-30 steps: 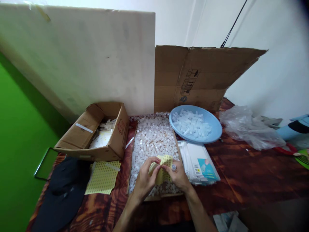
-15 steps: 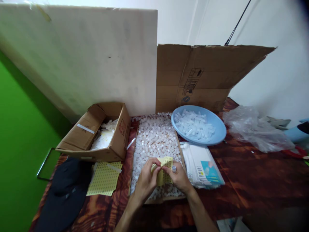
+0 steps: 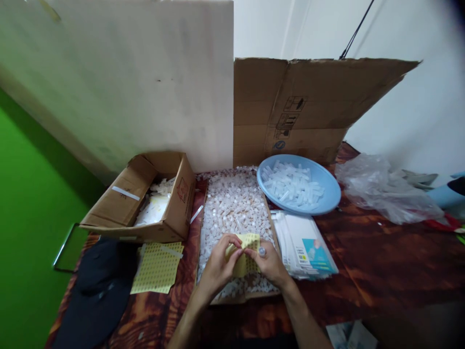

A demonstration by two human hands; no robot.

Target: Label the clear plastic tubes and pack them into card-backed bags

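A yellow sticker sheet [image 3: 251,240], printed with rows of small marks, is bent between my two hands above a cardboard tray [image 3: 250,296]. My left hand [image 3: 221,264] pinches it from the left, its fingertips meeting those of the other hand at the fold. On the right side, my right hand [image 3: 271,265] grips the sheet with thumb and fingers. The round end of a small clear tube [image 3: 262,251] sticks out between its fingers. Beneath both hands, small whitish translucent plastic pieces [image 3: 234,198] cover the tray.
Left stand an open cardboard box [image 3: 160,231], more sticker sheets [image 3: 156,269] and a black cap [image 3: 96,291]. To the right are a blue basin [image 3: 332,194] of clear tubes, white packets [image 3: 301,242] and a crumpled plastic bag [image 3: 381,189]. Upright cardboard [image 3: 319,97] stands behind.
The camera view has tilted slightly downward. Both hands keep their grip on the sticker sheet, its lower part a little shifted.
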